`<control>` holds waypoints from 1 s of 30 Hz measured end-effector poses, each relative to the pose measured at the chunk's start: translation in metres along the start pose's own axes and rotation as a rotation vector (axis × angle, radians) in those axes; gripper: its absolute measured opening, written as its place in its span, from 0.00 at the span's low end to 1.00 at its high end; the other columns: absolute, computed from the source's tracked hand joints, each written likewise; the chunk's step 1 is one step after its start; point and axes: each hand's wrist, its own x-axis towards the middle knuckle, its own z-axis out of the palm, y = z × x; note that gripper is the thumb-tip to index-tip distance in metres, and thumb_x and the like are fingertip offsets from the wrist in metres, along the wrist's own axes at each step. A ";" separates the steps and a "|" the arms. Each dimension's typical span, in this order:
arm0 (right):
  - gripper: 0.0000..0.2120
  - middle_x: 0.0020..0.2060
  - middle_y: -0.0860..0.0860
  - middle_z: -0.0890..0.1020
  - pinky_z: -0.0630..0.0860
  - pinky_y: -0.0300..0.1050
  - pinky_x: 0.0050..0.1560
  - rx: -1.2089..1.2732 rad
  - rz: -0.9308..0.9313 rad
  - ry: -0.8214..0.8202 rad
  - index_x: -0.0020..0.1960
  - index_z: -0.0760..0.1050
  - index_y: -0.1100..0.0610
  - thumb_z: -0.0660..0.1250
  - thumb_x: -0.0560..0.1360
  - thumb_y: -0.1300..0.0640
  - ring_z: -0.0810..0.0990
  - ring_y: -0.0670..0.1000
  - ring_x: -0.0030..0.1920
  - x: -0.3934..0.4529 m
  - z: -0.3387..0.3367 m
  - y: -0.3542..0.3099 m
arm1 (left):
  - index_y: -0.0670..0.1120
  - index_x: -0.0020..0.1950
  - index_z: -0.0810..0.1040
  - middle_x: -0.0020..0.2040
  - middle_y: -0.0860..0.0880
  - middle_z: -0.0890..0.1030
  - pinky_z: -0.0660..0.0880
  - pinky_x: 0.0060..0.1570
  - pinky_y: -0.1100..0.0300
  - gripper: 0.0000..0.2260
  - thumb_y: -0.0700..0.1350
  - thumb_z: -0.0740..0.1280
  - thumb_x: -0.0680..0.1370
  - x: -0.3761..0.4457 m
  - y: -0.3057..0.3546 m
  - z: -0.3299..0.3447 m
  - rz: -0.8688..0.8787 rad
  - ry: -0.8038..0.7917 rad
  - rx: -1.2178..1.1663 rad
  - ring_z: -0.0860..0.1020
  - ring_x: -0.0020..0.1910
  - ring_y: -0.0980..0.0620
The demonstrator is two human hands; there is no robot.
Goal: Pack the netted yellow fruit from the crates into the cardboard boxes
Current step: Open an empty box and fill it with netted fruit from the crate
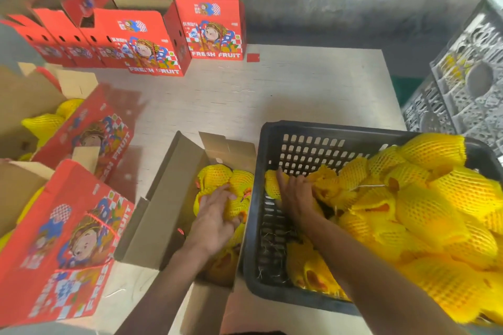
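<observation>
- Pale wood-grain counter [285, 95] carries everything we see.
- Black perforated plastic crate [313, 144] sits at the right, heaped with yellow fruit in foam netting [430, 215].
- Grey openwork plastic crates [468, 84] stand stacked beyond it at the far right.
- Red printed cardboard boxes [152, 43] marked FRESH FRUIT line the far left; two more [68, 239] at our near left show netted fruit inside.
- Open brown-lined cardboard box [174, 198] lies just left of the black crate, touching it, holding several netted fruit [217, 175].
- Our right hand [295, 193] reaches into the crate, fingers curled over a netted fruit [272, 183].
- Our left hand [217, 215] is inside the open box, fingers bent around a netted fruit there [239, 208].
</observation>
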 end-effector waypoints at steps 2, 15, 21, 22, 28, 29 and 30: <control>0.41 0.49 0.58 0.75 0.76 0.46 0.46 0.013 0.016 0.034 0.82 0.42 0.58 0.57 0.83 0.35 0.74 0.53 0.46 0.007 0.008 -0.002 | 0.51 0.62 0.77 0.76 0.55 0.69 0.63 0.74 0.54 0.13 0.43 0.72 0.79 -0.005 -0.004 -0.013 0.007 0.113 -0.044 0.64 0.74 0.50; 0.39 0.53 0.42 0.79 0.76 0.36 0.38 1.286 0.068 0.092 0.76 0.50 0.36 0.59 0.73 0.21 0.79 0.42 0.42 -0.035 -0.064 0.051 | 0.53 0.51 0.86 0.56 0.46 0.86 0.83 0.41 0.56 0.04 0.49 0.72 0.79 -0.010 0.003 -0.044 -0.321 0.227 -1.104 0.86 0.52 0.47; 0.30 0.55 0.40 0.81 0.86 0.53 0.46 1.718 -0.132 0.378 0.72 0.61 0.36 0.68 0.76 0.30 0.85 0.46 0.53 -0.080 -0.136 0.057 | 0.48 0.67 0.81 0.70 0.36 0.76 0.77 0.55 0.30 0.34 0.59 0.83 0.65 -0.007 0.054 -0.076 -0.450 -0.387 -1.583 0.75 0.69 0.34; 0.30 0.55 0.39 0.80 0.86 0.48 0.42 1.663 -0.186 0.456 0.73 0.59 0.36 0.67 0.77 0.31 0.85 0.45 0.51 -0.086 -0.150 0.053 | 0.52 0.69 0.80 0.72 0.37 0.74 0.73 0.57 0.26 0.34 0.62 0.81 0.66 -0.009 0.063 -0.083 -0.421 -0.476 -1.603 0.71 0.72 0.34; 0.39 0.58 0.52 0.82 0.78 0.48 0.48 0.822 -0.507 0.936 0.78 0.58 0.56 0.72 0.77 0.41 0.78 0.50 0.50 -0.095 -0.189 0.002 | 0.50 0.77 0.71 0.76 0.41 0.71 0.65 0.64 0.23 0.34 0.69 0.66 0.77 -0.015 0.078 -0.110 0.005 -0.558 -1.619 0.70 0.74 0.36; 0.40 0.59 0.54 0.81 0.78 0.49 0.50 0.784 -0.540 0.952 0.78 0.59 0.58 0.73 0.76 0.41 0.76 0.51 0.54 -0.093 -0.189 -0.005 | 0.49 0.75 0.72 0.75 0.40 0.72 0.67 0.63 0.26 0.33 0.67 0.68 0.77 -0.017 0.076 -0.113 -0.001 -0.480 -1.593 0.71 0.73 0.37; 0.41 0.61 0.54 0.81 0.79 0.50 0.52 0.789 -0.570 0.929 0.79 0.60 0.58 0.72 0.76 0.39 0.74 0.50 0.57 -0.091 -0.188 -0.010 | 0.49 0.73 0.74 0.73 0.40 0.74 0.69 0.63 0.27 0.31 0.64 0.72 0.75 -0.019 0.071 -0.116 -0.032 -0.396 -1.554 0.73 0.71 0.37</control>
